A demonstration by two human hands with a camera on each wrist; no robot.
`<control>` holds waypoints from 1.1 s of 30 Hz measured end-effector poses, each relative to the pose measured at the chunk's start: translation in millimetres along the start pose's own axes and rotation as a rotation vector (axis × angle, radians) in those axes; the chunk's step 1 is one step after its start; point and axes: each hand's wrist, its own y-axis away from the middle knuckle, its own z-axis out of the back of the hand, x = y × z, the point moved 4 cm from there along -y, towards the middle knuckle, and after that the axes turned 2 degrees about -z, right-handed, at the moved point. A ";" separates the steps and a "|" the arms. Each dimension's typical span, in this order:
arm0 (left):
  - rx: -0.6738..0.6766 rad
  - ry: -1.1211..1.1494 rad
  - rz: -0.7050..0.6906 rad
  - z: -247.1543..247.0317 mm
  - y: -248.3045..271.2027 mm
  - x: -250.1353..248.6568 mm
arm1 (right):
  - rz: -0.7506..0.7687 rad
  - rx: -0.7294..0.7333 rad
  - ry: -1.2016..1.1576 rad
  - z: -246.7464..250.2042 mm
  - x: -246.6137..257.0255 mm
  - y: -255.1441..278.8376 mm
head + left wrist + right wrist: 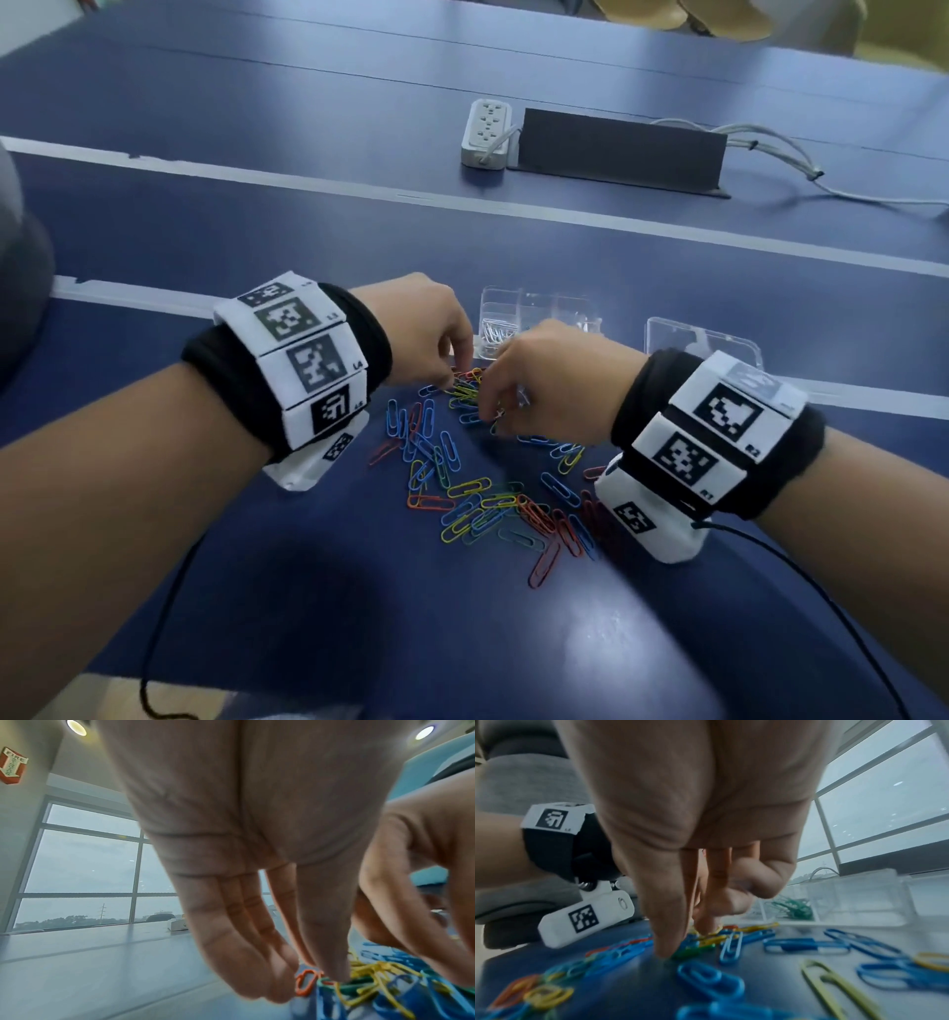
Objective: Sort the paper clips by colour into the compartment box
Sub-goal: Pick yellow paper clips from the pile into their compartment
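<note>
Several coloured paper clips (477, 493) lie scattered on the blue table (257, 246). Beyond them stands the clear compartment box (539, 308); white clips (495, 329) lie in one cell, and the right wrist view shows green clips (795, 908) in another. Both hands reach down into the far end of the pile. My left hand (452, 380) has relaxed fingers; its thumb tip (336, 975) touches a green clip beside an orange clip (300, 988). My right hand (490, 411) sets its thumb (664, 951) on the table by a green clip and its forefinger (706, 925) on yellow clips. Neither hand lifts a clip.
A clear lid (703, 339) lies right of the box. Farther back are a white power strip (485, 133), a dark upright block (616, 149) and grey cables (770, 149). A grey chair (20, 288) stands at the left edge. Black wires (169, 591) trail from both wrists.
</note>
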 end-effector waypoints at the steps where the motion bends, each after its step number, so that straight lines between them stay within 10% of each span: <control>1: -0.001 0.000 -0.007 -0.7 -0.9 -0.3 | 0.003 0.035 0.017 -3.3 1.0 -0.1; 16: -0.020 -0.057 -0.070 -4.1 6.4 -8.3 | -0.109 -0.113 -0.149 7.5 -10.5 12.2; 23: -0.057 0.185 -0.074 1.1 22.1 0.1 | -0.242 0.060 -0.464 -3.4 -5.3 16.0; 33: 0.049 0.170 -0.104 -15.4 38.0 2.2 | -0.005 0.017 -0.007 -9.3 25.8 24.0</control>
